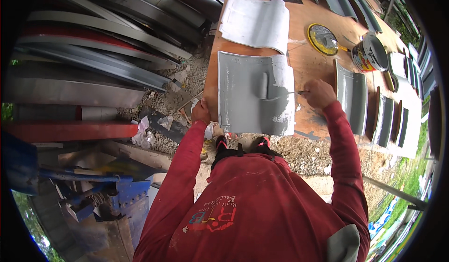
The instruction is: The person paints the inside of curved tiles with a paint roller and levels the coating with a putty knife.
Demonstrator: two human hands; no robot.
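Note:
A roof tile [238, 86] lies at the near left of the wooden table [299, 68], mostly coated in grey paint, with white patches along its right side. My right hand [319, 93] is closed around the handle of a small paint roller [264, 86], whose grey sleeve rests on the tile's painted middle. Beside the tile, my left hand [200, 111] is closed at the table's left edge, its fingers partly hidden. Just beyond lies a white wavy roof tile [255, 21] without grey paint.
A paint bucket [369, 52] and a yellow-rimmed round lid [322, 40] stand on the table. Partly painted tiles [351, 91] line its right side; grey tiles [336, 0] lie at the far end. Long metal profiles [93, 61] are stacked left, above blue machinery [124, 194].

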